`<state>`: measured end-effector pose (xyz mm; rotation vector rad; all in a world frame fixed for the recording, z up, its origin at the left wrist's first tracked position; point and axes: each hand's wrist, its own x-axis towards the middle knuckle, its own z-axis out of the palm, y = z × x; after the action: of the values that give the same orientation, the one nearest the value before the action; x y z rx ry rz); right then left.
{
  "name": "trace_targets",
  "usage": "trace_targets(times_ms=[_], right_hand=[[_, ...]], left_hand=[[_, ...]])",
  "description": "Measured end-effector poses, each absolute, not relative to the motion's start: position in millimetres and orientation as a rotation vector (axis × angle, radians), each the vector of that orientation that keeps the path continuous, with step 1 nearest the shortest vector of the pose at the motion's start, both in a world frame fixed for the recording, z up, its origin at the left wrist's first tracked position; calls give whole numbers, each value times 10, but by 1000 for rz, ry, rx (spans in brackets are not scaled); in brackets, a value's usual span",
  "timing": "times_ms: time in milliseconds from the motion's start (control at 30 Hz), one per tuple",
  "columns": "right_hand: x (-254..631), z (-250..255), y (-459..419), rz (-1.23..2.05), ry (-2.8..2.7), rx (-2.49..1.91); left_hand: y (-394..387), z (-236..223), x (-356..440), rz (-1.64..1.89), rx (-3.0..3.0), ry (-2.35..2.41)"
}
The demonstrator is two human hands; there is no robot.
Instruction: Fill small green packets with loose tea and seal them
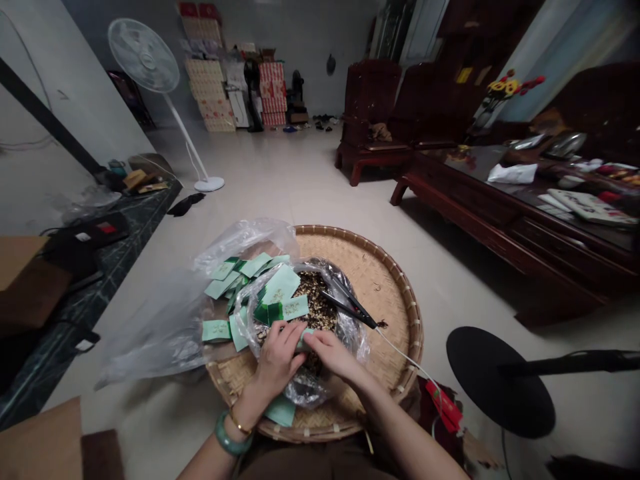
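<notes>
My left hand (281,355) and my right hand (330,351) meet over a plastic-lined bowl, their fingers closed on a small light-green paper packet (307,335). Fingers partly cover the packet. Beneath them, a clear plastic bag (306,392) holds dark and pale dried bits (313,287) that look like loose tea or herbs. Two green packets, one with printed characters (296,307), rest on these bits. A black corded flat iron (353,308), its arms apart, lies across the bag's right rim. Several more green packets (220,288) are heaped on the left.
Everything sits on a round woven bamboo tray (393,280). Clear plastic sheeting (165,327) spreads left of it. A black round stand base (500,380) is at right. Beyond are a white fan (145,57), a dark wooden table (525,227) and stacked boxes (207,87).
</notes>
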<state>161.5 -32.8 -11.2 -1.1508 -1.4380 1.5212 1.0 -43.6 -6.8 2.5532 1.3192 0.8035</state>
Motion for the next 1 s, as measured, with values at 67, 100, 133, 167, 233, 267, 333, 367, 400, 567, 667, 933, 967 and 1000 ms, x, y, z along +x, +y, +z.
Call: trace_targets(times_ms=[67,100,133,167,233,267,333,367,400,567,667,933,967,1000], right_hand=[[1636,-33,-319,1531,-1460,-1143],[1671,20,-309,1539,-1458,-1125],[1721,75,-296,1544,-1437,-1105],[1784,125,-278,1547,-1398,-1088],[1932,183,-234,1519,-1265,-1088],[2004,182,-210,1494,-1217,-1115],[2117,118,-169,1380,-1317,-1244],[2146,63,-154,1288,-1455,-1316],[2154,2,-143,1194,-1621,-1367],[1951,-172,-102,969,-2248,-1403],[1800,-137,-85,980,-2361,-1420],[1693,-114,-159,993,-2425,-1503],[1679,-114,-171,990,-2431,-1513],[1663,-116,-179,986,-2438,-1520]], left_hand=[[-416,-97,5,884,2514,1311],[-403,-101,-5,918,2491,1311],[-387,-98,-20,950,2463,1317],[-370,-88,-36,983,2431,1332],[-331,-57,-74,1058,2351,1393],[-312,-40,-92,1095,2305,1429],[-278,-10,-121,1158,2199,1496],[-266,1,-130,1178,2146,1520],[-257,10,-133,1193,2096,1537],[-263,17,-112,1248,1956,1563],[-276,8,-113,1270,1921,1576],[-275,10,-162,1286,1923,1584],[-274,8,-164,1284,1923,1581],[-274,3,-165,1281,1921,1577]])
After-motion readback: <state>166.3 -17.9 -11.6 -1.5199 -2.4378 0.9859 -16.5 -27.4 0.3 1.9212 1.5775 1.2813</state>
